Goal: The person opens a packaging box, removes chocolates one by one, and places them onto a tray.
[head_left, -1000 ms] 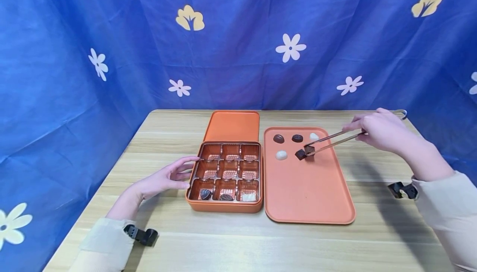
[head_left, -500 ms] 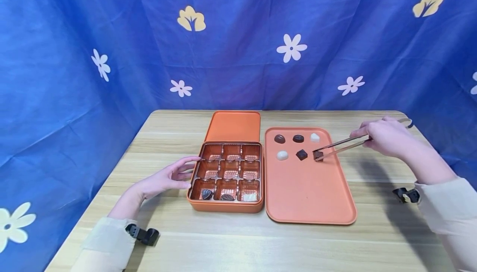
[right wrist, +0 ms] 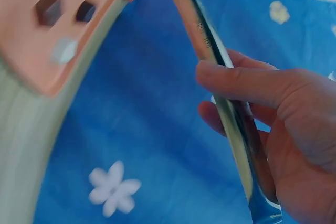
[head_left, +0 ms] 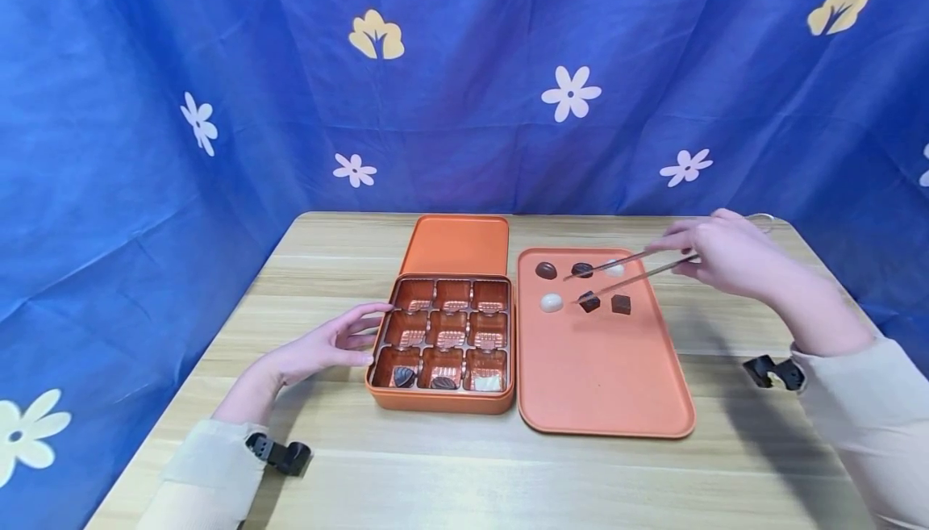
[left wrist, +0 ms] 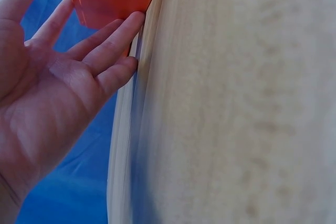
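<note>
My right hand (head_left: 733, 256) holds metal tongs (head_left: 653, 271), their arms spread over the orange tray (head_left: 602, 385). One tip lies by a dark diamond-shaped chocolate (head_left: 589, 302); the other passes over a dark oval chocolate (head_left: 582, 269). A brown square chocolate (head_left: 621, 305) sits to the diamond's right, a white domed one (head_left: 551, 302) to its left. Behind are a brown rounded chocolate (head_left: 546, 270) and a white one (head_left: 614, 267), partly covered by the tongs. My left hand (head_left: 319, 348) touches the left side of the orange box (head_left: 439, 401), fingers loosely extended.
The box has a brown divided insert; its front row holds a dark ridged chocolate (head_left: 403, 376), a dark oval one (head_left: 443, 383) and a white one (head_left: 488, 383). An orange lid (head_left: 457, 246) lies behind it. A blue curtain (head_left: 464, 110) hangs beyond the wooden table (head_left: 406, 473).
The tongs shifted the square chocolate rightward, away from the diamond-shaped one, and let it go. They then moved left with their arms spread. My left hand stayed at the box.
</note>
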Demonstrator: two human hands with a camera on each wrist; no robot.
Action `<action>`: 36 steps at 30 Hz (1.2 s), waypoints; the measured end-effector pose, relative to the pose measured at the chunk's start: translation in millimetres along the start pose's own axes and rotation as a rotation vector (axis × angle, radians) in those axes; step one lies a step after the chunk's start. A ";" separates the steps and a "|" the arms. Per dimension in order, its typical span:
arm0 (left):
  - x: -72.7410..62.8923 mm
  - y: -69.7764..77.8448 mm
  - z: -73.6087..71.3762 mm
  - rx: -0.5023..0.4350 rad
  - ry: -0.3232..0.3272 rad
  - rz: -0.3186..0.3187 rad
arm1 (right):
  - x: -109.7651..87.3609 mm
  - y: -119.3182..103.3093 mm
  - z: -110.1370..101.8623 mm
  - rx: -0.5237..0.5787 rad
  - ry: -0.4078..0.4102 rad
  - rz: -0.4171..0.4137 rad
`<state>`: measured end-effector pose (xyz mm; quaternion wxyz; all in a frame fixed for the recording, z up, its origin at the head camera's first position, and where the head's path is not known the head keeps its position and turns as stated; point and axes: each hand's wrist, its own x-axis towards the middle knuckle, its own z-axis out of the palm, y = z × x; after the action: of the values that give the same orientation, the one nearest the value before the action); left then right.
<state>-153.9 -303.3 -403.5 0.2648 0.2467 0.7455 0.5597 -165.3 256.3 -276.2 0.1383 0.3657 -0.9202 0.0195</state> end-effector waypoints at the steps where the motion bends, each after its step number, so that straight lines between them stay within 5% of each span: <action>1: 0.0 0.2 -0.1 -0.001 0.000 -0.001 | 6.3 -6.5 -2.1 -0.002 0.011 -0.020; 13: -1.4 -2.0 0.9 -0.004 0.002 -0.001 | 80.8 -79.2 -8.2 0.029 0.063 -0.247; 24: -0.4 -0.7 1.3 -0.003 -0.005 0.005 | 128.8 -137.9 -4.6 -0.005 0.016 -0.431; 36: -0.3 -0.9 0.3 -0.004 -0.009 -0.001 | 164.4 -179.5 3.5 -0.128 -0.192 -0.454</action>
<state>-153.5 -303.5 -404.4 0.2688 0.2482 0.7435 0.5598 -158.5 14.7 -247.1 0.0739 0.5534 -0.8229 -0.1053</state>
